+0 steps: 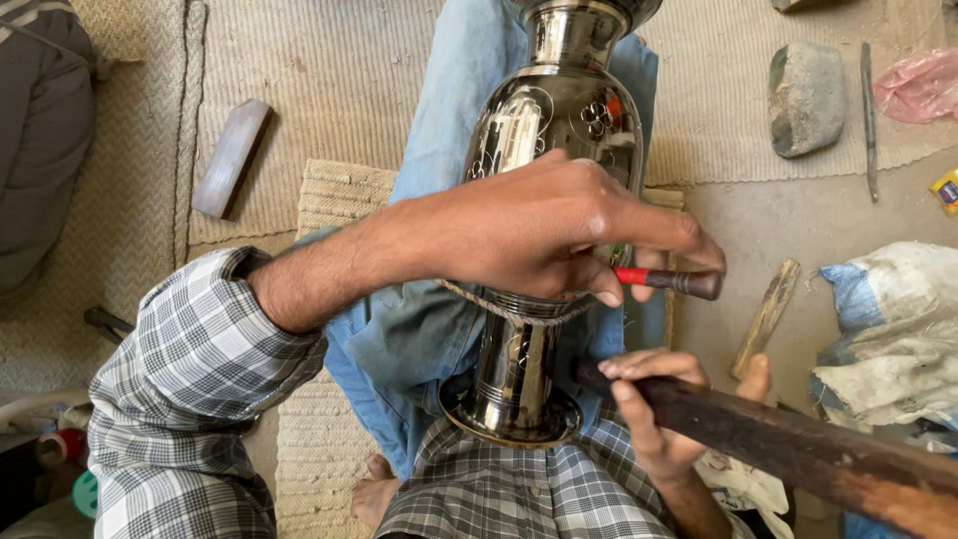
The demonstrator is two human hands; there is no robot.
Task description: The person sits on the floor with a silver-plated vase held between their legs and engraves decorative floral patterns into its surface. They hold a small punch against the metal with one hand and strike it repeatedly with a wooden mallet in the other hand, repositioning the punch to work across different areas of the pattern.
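Observation:
A tall shiny metal vase [559,120] with engraved patterns lies along my lap, its round foot [511,414] toward my body. My left hand [544,230] rests over the vase's belly and pinches a small dark tool with a red band [667,280], its tip pointing right. My right hand [654,409] grips the end of a long dark wooden stick [798,449] that runs off to the lower right, close to the vase's stem. A twisted cord [519,304] wraps the vase below my left hand.
A woven mat [329,100] covers the floor. On it lie a flat wooden block [232,157], a grey stone [806,98] and a thin metal rod [869,120]. A short wooden stick [765,316] and a bundled sack [893,329] are at right. Another person's clothing [40,140] shows at far left.

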